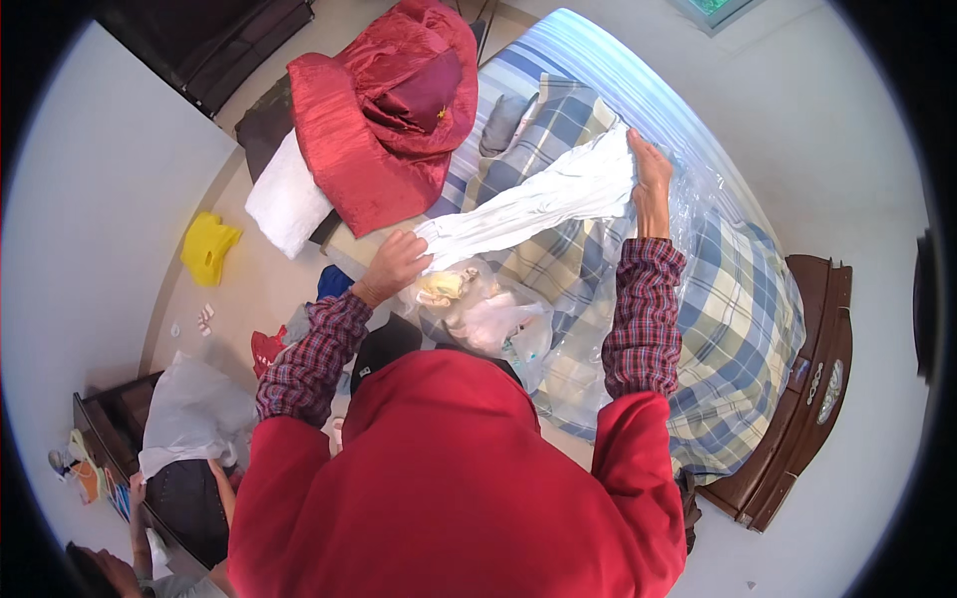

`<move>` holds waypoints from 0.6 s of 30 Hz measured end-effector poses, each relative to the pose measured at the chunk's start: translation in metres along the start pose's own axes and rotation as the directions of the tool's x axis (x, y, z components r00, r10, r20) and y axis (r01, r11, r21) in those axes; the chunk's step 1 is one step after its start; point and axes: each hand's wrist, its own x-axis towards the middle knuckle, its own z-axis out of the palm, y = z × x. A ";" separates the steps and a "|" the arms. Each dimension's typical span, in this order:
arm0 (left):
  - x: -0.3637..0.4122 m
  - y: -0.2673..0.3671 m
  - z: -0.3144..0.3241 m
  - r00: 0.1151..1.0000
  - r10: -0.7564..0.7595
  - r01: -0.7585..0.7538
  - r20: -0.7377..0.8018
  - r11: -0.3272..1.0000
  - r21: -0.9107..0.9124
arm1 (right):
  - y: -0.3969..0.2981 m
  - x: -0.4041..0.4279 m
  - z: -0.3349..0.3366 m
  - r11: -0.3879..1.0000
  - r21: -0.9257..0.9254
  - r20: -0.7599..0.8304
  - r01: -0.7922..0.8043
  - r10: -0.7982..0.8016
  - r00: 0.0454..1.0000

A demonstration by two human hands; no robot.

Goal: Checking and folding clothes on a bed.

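A white cloth garment (531, 198) is stretched between my two hands above the bed, its folds drawn lengthwise. My left hand (395, 261) grips its narrower, gathered end. At the wider end, my right hand (651, 176) holds the fabric, the thumb side up. Under the cloth lies a clear plastic bag (516, 329) with pale pink and yellowish items in it. A plaid bedspread (718, 299) in blue, cream and grey covers the mattress beneath. More clear plastic sheeting (691, 187) lies beside my right wrist.
A shiny red quilted cover (366, 142) and a white towel (288, 198) are heaped beyond my left hand. On the floor lies a yellow plastic bag (209, 247). At lower left, another person (119, 568) sits by a white plastic bag (194, 415). A wooden headboard (796, 389) stands at right.
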 end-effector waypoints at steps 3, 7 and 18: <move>0.008 0.006 0.000 0.999 0.027 -0.027 -0.036 1.000 0.007 | -0.002 0.001 -0.008 1.000 -0.010 0.038 -0.023 0.023 0.999; 0.003 0.006 0.006 0.998 0.028 -0.027 -0.060 1.000 0.009 | 0.007 0.000 -0.011 0.998 -0.020 0.038 -0.061 0.061 0.997; 0.001 0.004 -0.001 0.969 -0.217 0.200 -0.117 0.970 -0.137 | 0.029 0.004 -0.008 0.983 0.036 0.100 -0.183 0.178 0.979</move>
